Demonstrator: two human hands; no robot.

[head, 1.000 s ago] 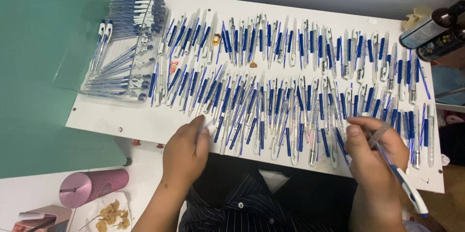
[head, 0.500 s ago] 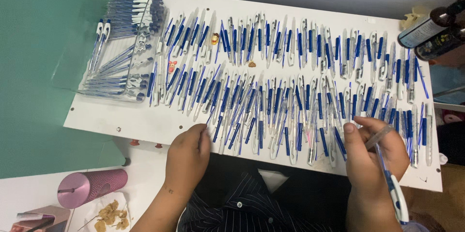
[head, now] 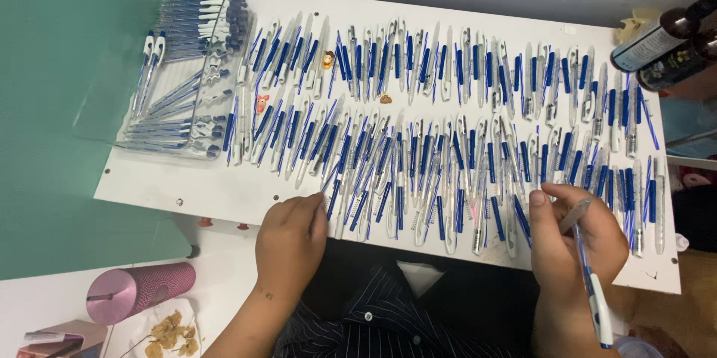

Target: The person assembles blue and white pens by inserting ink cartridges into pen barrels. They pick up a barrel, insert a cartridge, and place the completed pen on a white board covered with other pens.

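the right hand (head: pixel 575 242) is closed around a pen (head: pixel 590 283), thumb and fingers pinching its clear upper barrel while the blue body and white end run down past the wrist toward the picture's bottom edge. a second ago that pen slanted outward, away from the body; now it hangs nearly straight down and the fist has drawn a little nearer the board's (head: pixel 224 193) near edge, so the pen looks to be getting turned in the grip rather than laid down. the left hand (head: pixel 291 242) has hardly shifted: its fingers are curled together with the tips on the lower end of a pen in the near row (head: pixel 418 179), just beyond the knuckles. whether it actually pinches that pen or only rests on it, i cannot tell, since the fingertips cover the spot.

beyond both hands lie two long rows of pens, the far row (head: pixel 448 66) well apart from the fingers. far off past the left hand sits a clear tray (head: pixel 216 51) of more pens.

the pen's lower tip is cut off by the frame, and the small parts between the pens, springs perhaps, are too fine to tell
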